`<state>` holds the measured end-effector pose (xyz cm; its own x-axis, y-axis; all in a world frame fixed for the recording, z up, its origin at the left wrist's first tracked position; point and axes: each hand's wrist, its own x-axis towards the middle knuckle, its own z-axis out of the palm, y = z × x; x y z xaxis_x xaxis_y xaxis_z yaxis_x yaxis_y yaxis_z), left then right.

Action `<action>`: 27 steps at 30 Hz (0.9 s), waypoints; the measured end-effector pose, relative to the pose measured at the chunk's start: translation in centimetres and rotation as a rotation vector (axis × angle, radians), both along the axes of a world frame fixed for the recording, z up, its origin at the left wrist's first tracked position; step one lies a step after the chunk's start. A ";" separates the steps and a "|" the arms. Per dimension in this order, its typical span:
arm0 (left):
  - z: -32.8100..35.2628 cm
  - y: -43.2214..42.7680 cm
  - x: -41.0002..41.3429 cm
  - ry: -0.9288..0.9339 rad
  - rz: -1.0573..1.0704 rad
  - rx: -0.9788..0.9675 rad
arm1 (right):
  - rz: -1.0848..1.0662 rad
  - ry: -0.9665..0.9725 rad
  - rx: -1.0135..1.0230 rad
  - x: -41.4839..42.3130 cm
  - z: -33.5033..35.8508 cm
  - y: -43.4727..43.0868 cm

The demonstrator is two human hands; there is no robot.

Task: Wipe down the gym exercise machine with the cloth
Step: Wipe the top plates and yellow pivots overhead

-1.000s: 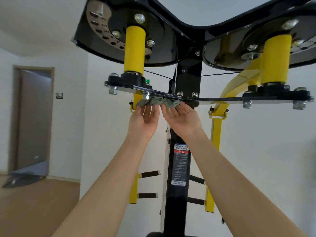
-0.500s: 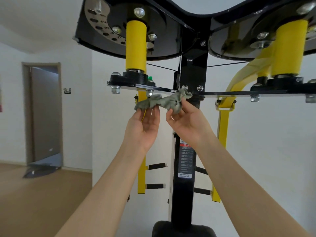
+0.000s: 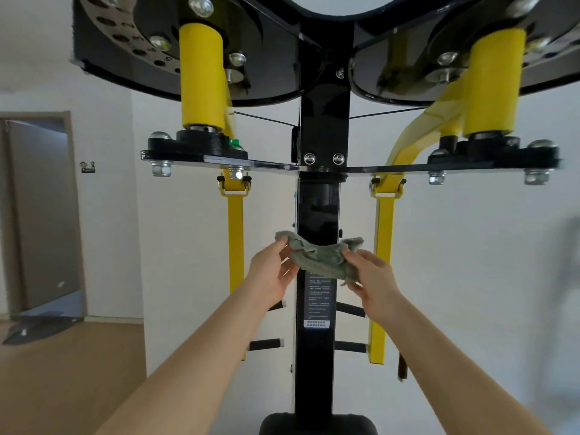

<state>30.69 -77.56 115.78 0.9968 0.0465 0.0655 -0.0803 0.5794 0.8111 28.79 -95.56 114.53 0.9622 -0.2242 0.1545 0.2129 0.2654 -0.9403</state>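
We hold a crumpled grey-green cloth [image 3: 317, 255] stretched between both hands, in front of the glossy black central post [image 3: 318, 208] of the gym machine, about level with the top of the white-printed warning label [image 3: 318, 301] stuck on that post. Whether the cloth touches the post or only hangs before it, we cannot tell. Our left hand [image 3: 273, 277] pinches the cloth's left end, thumb on top and fingers curled beneath it. Our right hand [image 3: 373, 277] grips the right end the same way, fingers closed on a bunch of fabric, with a loose corner hanging below.

Above the cloth, a flat black steel crossbar [image 3: 266, 163] runs left and right from the post, fixed with silver bolts and nuts. On each end stands a yellow cylindrical sleeve, the left yellow sleeve [image 3: 202, 76] and the right yellow sleeve [image 3: 491, 83], both rising to the shiny black curved top plates [image 3: 266, 58]. Beside the post on either side hang two yellow square-tube arms [image 3: 235, 240], each carrying short black foam-covered pegs [image 3: 265, 343]. At the bottom edge we see a black padded seat [image 3: 317, 423]. Behind it are white walls, a wooden floor [image 3: 62, 372] and a grey open doorway [image 3: 40, 215] at the left.
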 end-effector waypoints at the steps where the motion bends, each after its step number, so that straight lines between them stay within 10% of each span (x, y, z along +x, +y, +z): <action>1: 0.2 -0.1 0.9 -0.025 0.018 0.055 | -0.065 -0.009 -0.067 0.7 0.2 -0.2; 7: 2.6 -1.0 5.6 -0.127 0.294 0.245 | -0.283 -0.083 -0.184 5.4 2.2 -2.0; 15: 5.1 -1.8 9.4 -0.236 0.225 -0.055 | -0.142 -0.178 0.213 10.1 5.3 -1.2; 27: 6.1 -3.6 13.3 -0.609 0.623 0.471 | -0.253 -0.688 -0.391 15.6 7.0 0.2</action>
<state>43.99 -81.16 121.87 0.5928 0.3889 0.7052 -0.7411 -0.0792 0.6667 44.36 -95.35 121.48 0.5518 -0.2291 0.8019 0.7836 -0.1867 -0.5925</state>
